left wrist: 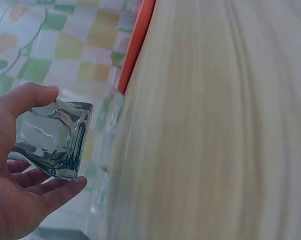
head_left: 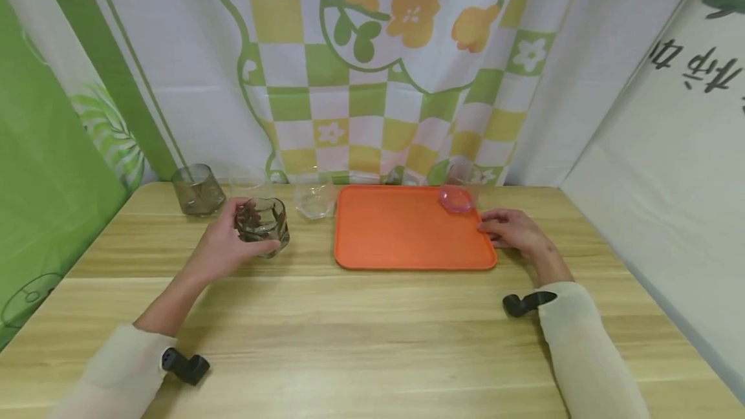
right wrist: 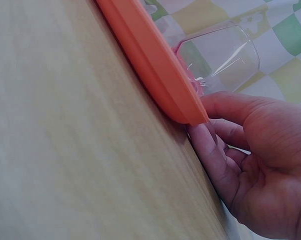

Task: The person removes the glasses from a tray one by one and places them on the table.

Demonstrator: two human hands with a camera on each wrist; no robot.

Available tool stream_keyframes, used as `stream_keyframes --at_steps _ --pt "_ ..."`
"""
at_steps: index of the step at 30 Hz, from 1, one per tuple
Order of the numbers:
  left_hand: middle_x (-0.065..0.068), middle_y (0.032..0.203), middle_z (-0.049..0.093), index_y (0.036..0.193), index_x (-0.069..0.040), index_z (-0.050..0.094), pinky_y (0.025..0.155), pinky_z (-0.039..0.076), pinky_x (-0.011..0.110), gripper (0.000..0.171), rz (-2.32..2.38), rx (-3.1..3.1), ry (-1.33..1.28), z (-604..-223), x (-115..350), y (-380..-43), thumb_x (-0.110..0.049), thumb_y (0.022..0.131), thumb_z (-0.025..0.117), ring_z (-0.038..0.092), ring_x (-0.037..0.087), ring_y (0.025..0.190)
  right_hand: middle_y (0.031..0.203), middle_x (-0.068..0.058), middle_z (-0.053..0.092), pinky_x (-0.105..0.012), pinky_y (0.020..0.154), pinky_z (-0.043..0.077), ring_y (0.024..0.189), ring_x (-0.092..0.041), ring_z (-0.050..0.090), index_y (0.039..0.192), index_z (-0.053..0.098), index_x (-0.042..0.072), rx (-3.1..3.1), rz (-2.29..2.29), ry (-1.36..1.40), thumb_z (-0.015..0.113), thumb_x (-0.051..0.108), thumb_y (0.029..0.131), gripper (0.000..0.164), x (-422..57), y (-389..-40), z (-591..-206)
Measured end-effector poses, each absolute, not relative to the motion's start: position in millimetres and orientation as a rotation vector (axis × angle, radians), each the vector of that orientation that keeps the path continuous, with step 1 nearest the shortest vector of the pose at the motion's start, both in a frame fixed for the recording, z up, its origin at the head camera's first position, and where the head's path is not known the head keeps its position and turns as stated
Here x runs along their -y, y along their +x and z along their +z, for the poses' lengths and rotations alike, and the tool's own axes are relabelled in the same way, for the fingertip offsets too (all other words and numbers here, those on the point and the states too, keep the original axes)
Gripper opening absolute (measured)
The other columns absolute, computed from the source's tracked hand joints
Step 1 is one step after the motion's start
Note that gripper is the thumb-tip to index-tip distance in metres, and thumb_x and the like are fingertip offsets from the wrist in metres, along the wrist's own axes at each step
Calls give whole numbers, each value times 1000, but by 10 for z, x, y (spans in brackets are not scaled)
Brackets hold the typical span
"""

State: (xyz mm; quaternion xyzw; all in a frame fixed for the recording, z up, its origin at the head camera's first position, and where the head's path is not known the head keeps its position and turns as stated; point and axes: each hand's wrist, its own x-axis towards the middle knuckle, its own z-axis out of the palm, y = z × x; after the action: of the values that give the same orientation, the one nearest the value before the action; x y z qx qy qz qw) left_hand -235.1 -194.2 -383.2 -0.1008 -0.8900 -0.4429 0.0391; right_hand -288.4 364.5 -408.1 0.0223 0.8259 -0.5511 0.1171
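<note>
Wooden worktop (head_left: 372, 335) spreads nearest the viewer. On it lies the orange tray (head_left: 401, 231), its right edge pinched by the right hand (head_left: 519, 233). The left hand (head_left: 224, 247) grips a dark glass (head_left: 269, 224) left of the tray; a level hold seems best, skirting the clear glass (head_left: 315, 202) by the tray's left edge through the open front.
</note>
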Motion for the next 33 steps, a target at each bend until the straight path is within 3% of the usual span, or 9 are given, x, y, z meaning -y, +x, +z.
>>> stream_keyframes --at_steps 5,11,22,28,33 --pt "29 144 43 153 2 29 107 34 67 101 -1380 2679 -275 -3852 2128 -2364 -39 82 89 39 50 135 101 -3 69 -27 73 60 83 -9 68 145 45 -12 -2415 -1617 70 67 14 101 56 -3630 -2896 -4054" --pt "27 136 48 149 5 31 105 34 63 95 -1382 2625 -246 -3875 2319 -2364 -32 84 89 43 46 130 102 -4 69 -27 75 60 84 -10 68 145 45 -12 -2410 -1615 64 66 13 101 55 -3590 -2892 -4055" --pt "27 136 48 149 6 29 101 37 58 96 -1371 2628 -152 -3895 2547 -2403 -34 85 88 44 44 127 101 -4 69 -28 74 60 83 -10 68 144 46 -12 -2425 -1608 50 66 14 101 53 -3578 -2912 -4035" --pt "32 145 40 154 6 24 105 34 66 104 -1341 2658 -85 -3942 2631 -2450 -39 85 87 36 51 135 102 -5 69 -28 74 60 83 -10 68 143 47 -13 -2454 -1578 63 66 15 101 53 -3604 -2882 -4032" --pt "29 141 43 150 5 29 102 37 61 97 -1357 2621 -49 -3989 2685 -2465 -38 85 87 41 46 130 101 -4 70 -28 74 60 83 -10 69 143 47 -12 -2444 -1580 66 66 15 101 53 -3622 -2877 -4062"
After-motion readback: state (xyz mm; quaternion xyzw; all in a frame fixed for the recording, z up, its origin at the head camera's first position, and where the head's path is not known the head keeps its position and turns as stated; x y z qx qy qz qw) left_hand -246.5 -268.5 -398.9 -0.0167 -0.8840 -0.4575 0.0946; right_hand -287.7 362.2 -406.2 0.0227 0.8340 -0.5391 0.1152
